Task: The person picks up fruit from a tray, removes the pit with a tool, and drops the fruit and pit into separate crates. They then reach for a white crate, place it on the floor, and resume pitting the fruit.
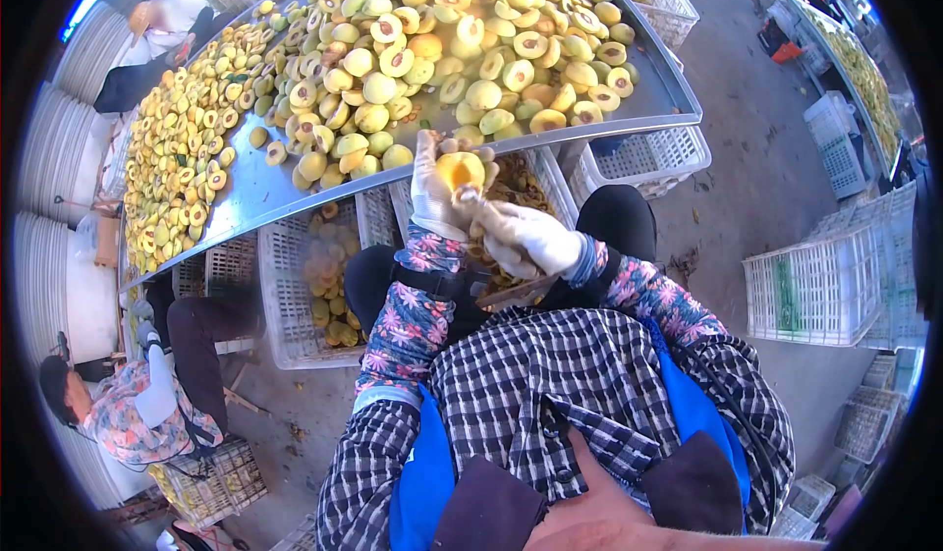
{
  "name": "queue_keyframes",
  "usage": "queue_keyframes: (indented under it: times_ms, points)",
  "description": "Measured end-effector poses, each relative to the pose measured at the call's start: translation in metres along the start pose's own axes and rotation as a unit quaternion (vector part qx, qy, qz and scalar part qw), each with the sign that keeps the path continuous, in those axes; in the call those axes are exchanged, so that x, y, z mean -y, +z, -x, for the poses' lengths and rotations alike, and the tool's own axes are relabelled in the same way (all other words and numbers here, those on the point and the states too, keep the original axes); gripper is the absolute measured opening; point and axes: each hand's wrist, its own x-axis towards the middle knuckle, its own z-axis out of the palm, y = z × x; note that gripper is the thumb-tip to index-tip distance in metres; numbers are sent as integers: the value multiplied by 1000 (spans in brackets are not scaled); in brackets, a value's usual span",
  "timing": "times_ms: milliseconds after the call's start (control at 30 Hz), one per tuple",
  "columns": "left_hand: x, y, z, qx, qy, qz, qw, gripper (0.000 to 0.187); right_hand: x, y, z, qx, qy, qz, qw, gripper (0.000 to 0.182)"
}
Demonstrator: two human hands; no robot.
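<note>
My left hand (433,195), in a pale glove, is wrapped round a yellow peach half (458,169) with its cut side facing up. My right hand (532,238), gloved too, is closed on a small pitting tool (469,195). The tool's metal tip is at the near edge of the fruit; its handle is mostly hidden by my fingers. Both hands are just off the near edge of a metal table (660,109) heaped with halved peaches (393,60), many with pits showing. Below my hands stands a crate (550,180) with brownish pieces in it.
A white crate (280,296) holding peaches stands under the table on the left, another crate (638,166) on the right. Stacked crates (820,286) stand farther right. A co-worker (147,394) sits at the left; another person (167,30) is beyond the table.
</note>
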Motion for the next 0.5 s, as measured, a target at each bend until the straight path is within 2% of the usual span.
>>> queue_keyframes:
  times_ms: [33, 100, 133, 167, 200, 233, 300, 333, 367, 400, 433, 467, 500]
  points:
    - [-1, -11, -7, 6, -12, 60, 998, 44, -5, 0, 1, 21, -45, 73, 996, 36]
    - [-13, -6, 1, -65, 13, 11, 998, 41, -10, -14, 2, 35, -56, 91, 994, 34]
    - [-20, -5, 5, -62, 26, -8, 998, 40, -9, -23, 3, -5, -67, 235, 970, 35]
    - [-28, -8, 7, -61, 39, -25, 997, 39, -9, -30, 3, -45, -76, 372, 924, 36]
    - [-33, -15, 4, -46, 33, -5, 998, 39, -13, -38, 0, -87, -41, 434, 896, 39]
    - [-37, -22, 3, -51, 37, -8, 998, 39, -19, -48, 2, -66, -146, 576, 801, 39]
    - [-49, -27, 8, -49, 30, -8, 998, 39, -18, -45, 9, -96, -41, 654, 749, 42]
    - [-57, -37, 13, -16, 44, -12, 999, 39, -12, -38, 10, -95, 8, 688, 719, 47]
    - [-65, -32, 26, -29, 99, -53, 993, 39, -10, -36, 11, -93, 5, 687, 721, 47]
    - [-78, -40, 32, -47, 170, -116, 977, 38, -9, -36, 14, -82, 39, 707, 702, 47]
    - [-90, -46, 50, -74, 278, -295, 911, 37, -8, -39, 18, -73, 72, 726, 680, 48]
    - [-120, -62, 49, -148, 199, -388, 888, 41, -9, -41, 20, -63, 73, 740, 666, 48]
    - [-135, -87, 43, -124, 260, -541, 790, 41, -1, -33, 23, -56, 99, 734, 669, 46]
